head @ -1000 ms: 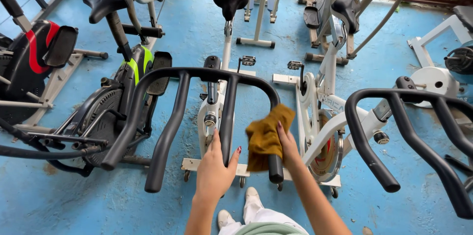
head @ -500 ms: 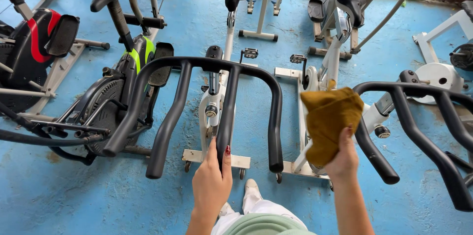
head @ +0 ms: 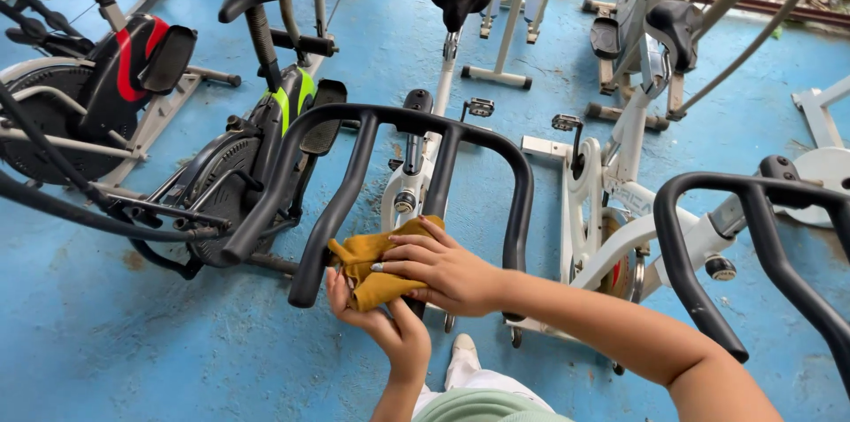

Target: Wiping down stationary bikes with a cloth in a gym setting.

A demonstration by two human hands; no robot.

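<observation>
Blue gym floor among exercise bikes; mustard cloth, earlier lifted right, was now bunched at near black handlebar, left hand cupping underneath, right hand pressing on top.

Soft, even daylight is filling the sharp scene, casting faint shadows, while wide-angle distortion is bending the edges.

right hand crossed from the right side to the near middle bar; yellow cloth now pressed between both hands; left hand turned palm up beneath it.
</observation>
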